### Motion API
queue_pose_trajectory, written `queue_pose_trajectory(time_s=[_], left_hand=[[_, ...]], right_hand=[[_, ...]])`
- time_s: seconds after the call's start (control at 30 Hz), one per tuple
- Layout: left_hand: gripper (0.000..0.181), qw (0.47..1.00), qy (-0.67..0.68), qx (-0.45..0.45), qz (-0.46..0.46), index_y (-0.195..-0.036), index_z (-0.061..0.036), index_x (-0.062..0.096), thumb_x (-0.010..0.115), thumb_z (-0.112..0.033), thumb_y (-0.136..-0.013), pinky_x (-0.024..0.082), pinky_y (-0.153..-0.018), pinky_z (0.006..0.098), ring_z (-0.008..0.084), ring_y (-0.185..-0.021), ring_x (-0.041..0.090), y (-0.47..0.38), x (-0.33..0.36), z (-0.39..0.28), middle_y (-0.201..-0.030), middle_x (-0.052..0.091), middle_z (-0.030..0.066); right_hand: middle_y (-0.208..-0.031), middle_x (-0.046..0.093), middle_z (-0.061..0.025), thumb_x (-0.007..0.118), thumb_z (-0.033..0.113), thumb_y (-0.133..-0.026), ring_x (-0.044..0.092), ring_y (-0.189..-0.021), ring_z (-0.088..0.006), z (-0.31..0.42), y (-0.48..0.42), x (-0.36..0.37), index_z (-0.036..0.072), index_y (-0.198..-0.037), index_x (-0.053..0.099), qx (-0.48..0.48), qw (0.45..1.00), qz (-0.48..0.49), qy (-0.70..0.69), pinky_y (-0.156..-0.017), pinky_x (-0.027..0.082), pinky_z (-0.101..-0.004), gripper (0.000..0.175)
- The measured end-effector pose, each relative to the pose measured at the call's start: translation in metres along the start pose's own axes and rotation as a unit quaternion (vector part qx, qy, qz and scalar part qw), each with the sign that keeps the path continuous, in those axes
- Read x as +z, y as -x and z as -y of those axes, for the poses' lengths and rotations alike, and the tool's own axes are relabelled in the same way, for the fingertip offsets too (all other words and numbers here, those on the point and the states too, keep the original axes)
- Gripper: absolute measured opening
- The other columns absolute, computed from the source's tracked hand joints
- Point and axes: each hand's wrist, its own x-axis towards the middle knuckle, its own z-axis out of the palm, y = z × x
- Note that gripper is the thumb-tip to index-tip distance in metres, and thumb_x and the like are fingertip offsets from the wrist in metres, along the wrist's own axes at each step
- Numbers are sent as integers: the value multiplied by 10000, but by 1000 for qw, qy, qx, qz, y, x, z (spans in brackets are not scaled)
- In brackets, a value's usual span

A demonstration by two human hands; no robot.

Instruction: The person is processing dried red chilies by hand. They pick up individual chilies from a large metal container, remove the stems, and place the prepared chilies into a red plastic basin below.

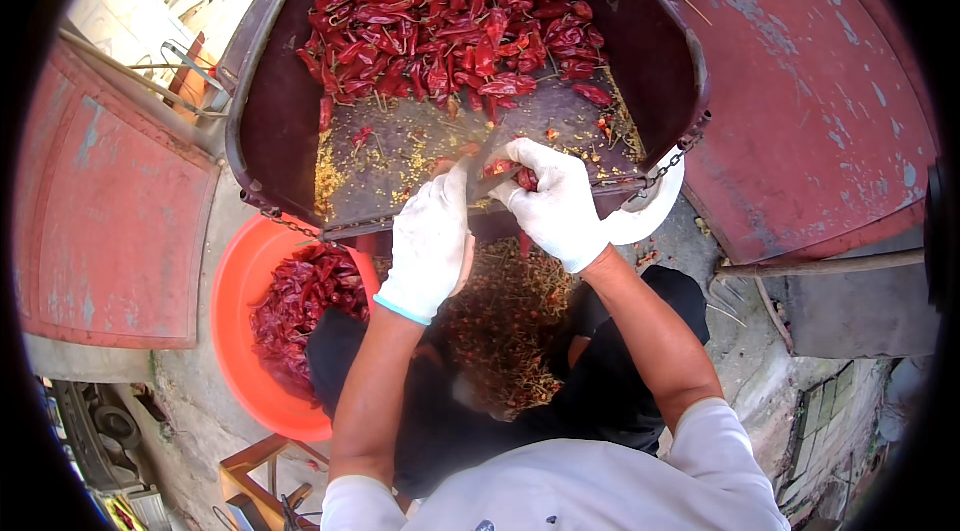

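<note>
My left hand, in a white knit glove, is closed around a tool with dark metal blades, which looks like a pair of scissors; its handles are hidden. The blades stand apart and are partly blurred. My right hand, gloved the same way, pinches a dried red chili pepper beside the blades. Both hands meet above the near edge of a dark maroon cart bed. Inside it, a large heap of dried red chilies lies toward the far end, with yellow seeds scattered nearer to me.
An orange plastic basin of red chilies stands by my left leg. Stems and scraps are piled between my legs. A chain hangs at the cart's corner near a white container. A pronged fork lies right.
</note>
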Motion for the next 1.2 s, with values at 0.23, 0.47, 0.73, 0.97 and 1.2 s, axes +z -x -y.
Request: queue_pose_trajectory(time_s=[0.23, 0.47, 0.73, 0.97, 1.2], left_hand=[[618, 999, -41, -5, -21, -1305, 8, 512, 682, -22, -712, 548, -710, 443, 374, -818, 677, 1, 7, -1, -947, 666, 187], [291, 998, 12, -65, -21, -1114, -44, 613, 696, -73, -836, 524, -561, 426, 354, -630, 671, -3, 8, -2, -680, 635, 159], [387, 970, -179, -149, 66, -1147, -120, 672, 749, -221, -781, 556, -731, 459, 345, -824, 708, -26, -6, 71, -838, 720, 128], [369, 967, -205, -134, 69, -1149, -141, 669, 754, -202, -796, 554, -751, 436, 322, -867, 706, -33, 11, 107, -935, 721, 120], [122, 994, -103, -36, 14, -954, -128, 689, 680, -154, -836, 553, -660, 434, 315, -758, 703, -30, 25, 36, -810, 701, 115]], right_hand=[[-766, 646, -146, 780, 118, -780, 635, -646, -244, -7, 1, 5, 30, -1049, 698, 28, 999, -32, -3, -656, 516, -337, 294], [-908, 722, -197, 780, 213, -808, 714, -818, -281, -21, -7, 7, -19, -1089, 685, 79, 992, -52, -84, -779, 537, -367, 376], [-755, 615, 10, 732, 52, -886, 518, -587, -62, 8, -11, -15, 23, -1009, 672, 231, 929, -9, -289, -529, 433, -253, 140], [-748, 617, 7, 739, 89, -904, 522, -582, -65, 9, -18, -19, 35, -994, 669, 233, 914, -28, -330, -542, 447, -247, 127], [-826, 670, -15, 744, 87, -889, 567, -604, -65, 46, -27, -19, 25, -1062, 682, 134, 933, -76, -326, -560, 479, -232, 194]])
